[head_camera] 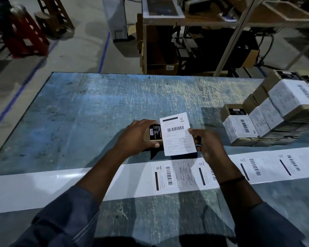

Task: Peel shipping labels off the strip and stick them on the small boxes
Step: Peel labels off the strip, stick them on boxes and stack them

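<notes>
Warehouse floor (82,41), grey concrete with blue line markings; we log it behind the desk.

1. Desk (78,113): wide, scuffed blue-grey top, filling most of the view.
2. Shelf rack (185,32): beyond the desk's far edge, holding cartons and a framed panel.
3. Strip (43,186): long white backing lying across the desk's near side, left to right. Its left part is bare. We see printed labels (175,175) on it from the middle rightwards.
4. Stack of boxes (278,111): at the desk's right end, brown cartons already bearing white barcode labels, piled in steps.
5. Red crate (25,38): on the floor, far left.
6. Left hand (136,136): blue sleeve; it grips the small box, fingers curled over its far side and thumb on its near side.
7. Right hand (209,143): fingers pinch the loose label's right edge. A dark band circles the wrist.
8. Loose label (177,134): white, barcode uppermost, covering the small box's right part. We cannot tell whether it is stuck down.
9. Small box (154,132): brown with a black printed panel, at the desk's centre, just beyond the strip.
</notes>
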Demonstrator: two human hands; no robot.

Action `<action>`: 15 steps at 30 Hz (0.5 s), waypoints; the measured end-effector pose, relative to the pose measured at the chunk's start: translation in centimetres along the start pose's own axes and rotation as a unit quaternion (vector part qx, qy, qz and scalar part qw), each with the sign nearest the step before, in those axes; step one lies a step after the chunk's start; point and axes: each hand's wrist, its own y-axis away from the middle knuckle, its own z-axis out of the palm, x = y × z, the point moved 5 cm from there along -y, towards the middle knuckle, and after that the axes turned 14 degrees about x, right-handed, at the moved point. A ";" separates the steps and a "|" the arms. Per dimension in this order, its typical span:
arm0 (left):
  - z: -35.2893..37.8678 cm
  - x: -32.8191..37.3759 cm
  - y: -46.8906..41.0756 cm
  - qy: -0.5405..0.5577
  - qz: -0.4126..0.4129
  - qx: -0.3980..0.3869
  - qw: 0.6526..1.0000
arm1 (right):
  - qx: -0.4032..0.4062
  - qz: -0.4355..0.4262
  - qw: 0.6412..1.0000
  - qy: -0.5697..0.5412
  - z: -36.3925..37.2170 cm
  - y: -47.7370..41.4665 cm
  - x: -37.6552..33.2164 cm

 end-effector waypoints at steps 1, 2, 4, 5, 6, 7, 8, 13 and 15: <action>-0.2 0.1 0.0 0.000 0.004 0.001 1.000 | 0.003 -0.004 1.000 -0.002 0.0 0.2 0.1; -0.2 0.1 0.0 0.001 0.006 0.003 1.000 | 0.009 -0.007 1.000 -0.007 0.1 0.2 0.1; -0.2 0.2 0.0 0.008 0.007 0.005 1.000 | 0.023 -0.016 0.999 -0.014 0.0 0.2 0.1; -0.1 0.2 0.1 0.009 0.007 0.007 1.000 | 0.029 -0.022 0.999 -0.015 -0.1 0.2 0.1; -0.1 0.2 0.1 0.009 0.007 0.011 1.000 | 0.034 -0.028 0.999 -0.013 -0.1 0.3 0.0; 0.0 0.1 0.2 0.012 0.008 0.015 1.000 | 0.040 -0.034 0.999 -0.010 0.0 0.2 0.1; 0.0 0.1 0.3 0.016 0.009 0.018 1.000 | 0.045 -0.037 0.998 -0.007 0.0 0.3 0.1; 0.2 0.3 0.9 0.037 0.037 0.027 0.998 | 0.075 -0.053 0.996 0.001 0.1 0.7 -0.3; 0.3 0.3 1.1 0.029 0.041 0.029 0.998 | 0.079 -0.055 0.995 0.002 0.0 1.0 -0.4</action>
